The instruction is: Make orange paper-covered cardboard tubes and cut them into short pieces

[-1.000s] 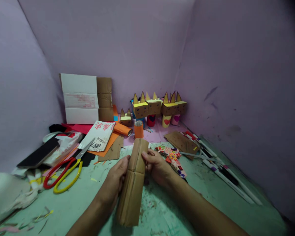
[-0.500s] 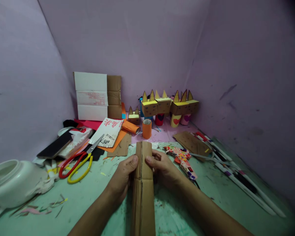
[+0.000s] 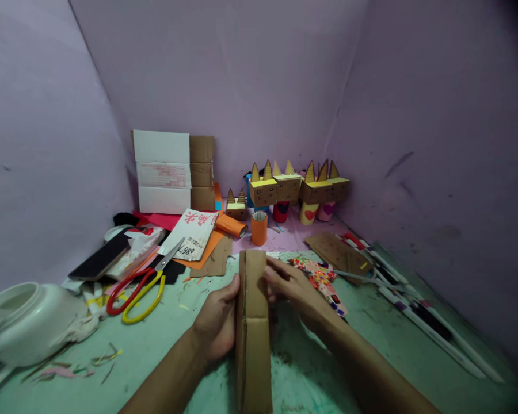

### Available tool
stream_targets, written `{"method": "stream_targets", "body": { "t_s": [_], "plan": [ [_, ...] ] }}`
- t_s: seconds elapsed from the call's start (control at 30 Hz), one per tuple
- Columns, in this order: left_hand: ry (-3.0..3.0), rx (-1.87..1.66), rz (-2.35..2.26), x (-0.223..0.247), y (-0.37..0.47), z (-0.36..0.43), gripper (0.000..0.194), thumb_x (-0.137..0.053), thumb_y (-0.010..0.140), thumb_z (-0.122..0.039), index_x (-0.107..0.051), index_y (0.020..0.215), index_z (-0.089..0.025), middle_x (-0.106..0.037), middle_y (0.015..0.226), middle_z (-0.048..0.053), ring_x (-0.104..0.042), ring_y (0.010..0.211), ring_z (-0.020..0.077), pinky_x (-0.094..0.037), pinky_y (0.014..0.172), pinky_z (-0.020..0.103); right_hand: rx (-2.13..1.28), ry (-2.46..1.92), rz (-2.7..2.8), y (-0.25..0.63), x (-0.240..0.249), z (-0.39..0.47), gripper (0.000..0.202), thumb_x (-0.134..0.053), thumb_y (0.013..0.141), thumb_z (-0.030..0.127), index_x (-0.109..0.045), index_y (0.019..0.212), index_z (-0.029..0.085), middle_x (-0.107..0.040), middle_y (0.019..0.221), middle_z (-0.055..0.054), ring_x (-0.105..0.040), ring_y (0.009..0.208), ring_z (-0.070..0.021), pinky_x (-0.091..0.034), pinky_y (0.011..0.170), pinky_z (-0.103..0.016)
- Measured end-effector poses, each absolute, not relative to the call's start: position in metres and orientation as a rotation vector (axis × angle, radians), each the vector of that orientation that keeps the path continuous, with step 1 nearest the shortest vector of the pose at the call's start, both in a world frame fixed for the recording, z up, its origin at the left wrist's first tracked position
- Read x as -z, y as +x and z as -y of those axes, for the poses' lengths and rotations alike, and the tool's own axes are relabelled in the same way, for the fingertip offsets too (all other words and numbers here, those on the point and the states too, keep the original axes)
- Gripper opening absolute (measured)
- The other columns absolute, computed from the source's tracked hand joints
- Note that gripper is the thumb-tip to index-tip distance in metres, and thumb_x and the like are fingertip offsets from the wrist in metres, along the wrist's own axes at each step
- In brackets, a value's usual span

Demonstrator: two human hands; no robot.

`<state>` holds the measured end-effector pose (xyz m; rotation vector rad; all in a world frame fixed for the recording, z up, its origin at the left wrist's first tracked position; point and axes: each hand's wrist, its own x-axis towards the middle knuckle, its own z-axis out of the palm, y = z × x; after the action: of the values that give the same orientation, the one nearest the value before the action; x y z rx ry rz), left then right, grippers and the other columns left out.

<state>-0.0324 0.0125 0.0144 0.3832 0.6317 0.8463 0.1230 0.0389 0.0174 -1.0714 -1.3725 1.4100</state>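
A long folded strip of brown cardboard [image 3: 256, 339] stands out toward me at the bottom centre, creased across its width and along its length. My left hand [image 3: 219, 315] grips its left side, thumb along the edge and the other fingers partly hidden behind. On the right side, my right hand [image 3: 291, 283] pinches the far end, its fingertips against the edge. Just beyond the strip stands an orange paper-covered tube [image 3: 259, 229]. Farther back are several cardboard box heads with pointed ears [image 3: 263, 192], set on coloured tubes with hearts.
Red-and-yellow scissors [image 3: 144, 293] lie left, near a white printed card [image 3: 192, 234] and a dark phone [image 3: 100, 254]. A white pot [image 3: 30, 322] lies at far left. Right are a glue gun with patterned cover [image 3: 319, 275], cardboard scrap [image 3: 339, 253] and markers [image 3: 431, 328].
The cardboard strip has turned a little, so its lengthwise seam now lies nearer the left edge. My right hand's fingers have shifted at the right edge, its thumb off the front face.
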Motion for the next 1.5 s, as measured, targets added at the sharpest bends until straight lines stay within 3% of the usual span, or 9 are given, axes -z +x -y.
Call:
{"method": "stream_targets", "body": {
  "t_s": [0.1,0.23,0.47,0.67,0.83,0.93,1.13,1.33,1.5],
  "plan": [
    [0.356,-0.844,-0.674,-0.015,-0.038,-0.014,0.050,-0.028,0.094,-0.039,-0.063,0.102,-0.004,-0.069,0.095,0.017,-0.065,0.069,0.0228,-0.051,0.066,0.037,-0.949,-1.396,1.445,0.161,-0.033,-0.033,0.056,-0.060,0.069,0.058,-0.065,0.107,0.018,-0.066,0.103,-0.012,-0.061,0.085,-0.0255,-0.050,0.061,-0.032],
    [0.325,-0.894,-0.744,-0.015,-0.041,-0.018,0.045,-0.032,0.094,-0.038,-0.063,0.094,-0.006,-0.070,0.080,0.014,-0.065,0.065,0.0223,-0.051,0.062,0.035,-0.425,-1.994,1.640,0.218,-0.031,-0.027,0.045,-0.056,0.070,0.061,-0.072,0.071,0.020,-0.071,0.074,-0.010,-0.063,0.072,-0.0279,-0.043,0.059,-0.033],
    [0.296,-0.964,-0.795,-0.015,-0.043,-0.022,0.040,-0.034,0.094,-0.034,-0.062,0.091,-0.006,-0.070,0.075,0.014,-0.065,0.062,0.0210,-0.051,0.058,0.033,-0.682,-1.991,1.638,0.216,-0.001,-0.041,0.044,-0.066,0.062,0.052,-0.049,0.039,0.019,-0.044,0.038,0.001,-0.041,0.042,-0.0128,-0.020,0.042,-0.025],
    [0.292,-0.976,-0.809,-0.007,-0.047,-0.027,0.040,-0.035,0.093,-0.036,-0.062,0.089,-0.007,-0.069,0.071,0.013,-0.064,0.057,0.0207,-0.052,0.055,0.034,-1.116,-1.732,1.184,0.199,-0.011,-0.028,0.025,-0.066,0.060,0.041,-0.061,0.068,0.019,-0.051,0.048,0.003,-0.046,0.042,-0.0126,-0.040,0.046,-0.025],
    [0.295,-0.994,-0.792,-0.005,-0.045,-0.028,0.037,-0.039,0.092,-0.036,-0.061,0.090,-0.006,-0.069,0.071,0.014,-0.064,0.059,0.0213,-0.052,0.057,0.034,-0.617,-2.027,1.754,0.182,-0.010,-0.026,0.046,-0.055,0.069,0.061,-0.053,0.048,0.020,-0.055,0.047,-0.005,-0.049,0.048,-0.0189,-0.026,0.044,-0.028],
    [0.292,-1.005,-0.811,-0.006,-0.045,-0.028,0.037,-0.039,0.092,-0.035,-0.061,0.090,-0.006,-0.069,0.071,0.014,-0.064,0.057,0.0208,-0.052,0.055,0.033,-0.474,-2.102,1.847,0.173,-0.006,-0.031,0.035,-0.060,0.067,0.050,-0.053,0.049,0.021,-0.055,0.049,-0.004,-0.047,0.048,-0.0187,-0.021,0.045,-0.028],
    [0.292,-1.000,-0.817,-0.005,-0.046,-0.027,0.037,-0.038,0.092,-0.036,-0.061,0.092,-0.007,-0.069,0.068,0.012,-0.063,0.056,0.0202,-0.052,0.054,0.033,-1.200,-1.718,1.332,0.178,-0.004,-0.023,0.026,-0.062,0.064,0.042,-0.050,0.056,0.020,-0.044,0.049,0.004,-0.043,0.045,-0.0126,-0.035,0.041,-0.024],
    [0.270,-1.056,-0.822,-0.012,-0.044,-0.026,0.035,-0.034,0.094,-0.033,-0.058,0.095,-0.008,-0.069,0.069,0.012,-0.064,0.056,0.0200,-0.052,0.056,0.033,-1.644,-1.049,1.209,0.168,-0.031,-0.014,0.034,-0.075,0.058,0.032,-0.060,0.084,0.016,-0.060,0.071,-0.001,-0.056,0.058,-0.0133,-0.050,0.053,-0.025],
    [0.294,-1.102,-0.755,-0.014,-0.048,-0.024,0.038,-0.031,0.094,-0.033,-0.059,0.094,-0.008,-0.069,0.075,0.014,-0.067,0.070,0.0271,-0.052,0.067,0.043,-1.555,-0.850,1.336,0.159,-0.035,-0.024,0.048,-0.072,0.066,0.044,-0.057,0.103,0.017,-0.062,0.073,-0.004,-0.051,0.050,-0.0111,-0.033,0.035,-0.018]
  ]
}}
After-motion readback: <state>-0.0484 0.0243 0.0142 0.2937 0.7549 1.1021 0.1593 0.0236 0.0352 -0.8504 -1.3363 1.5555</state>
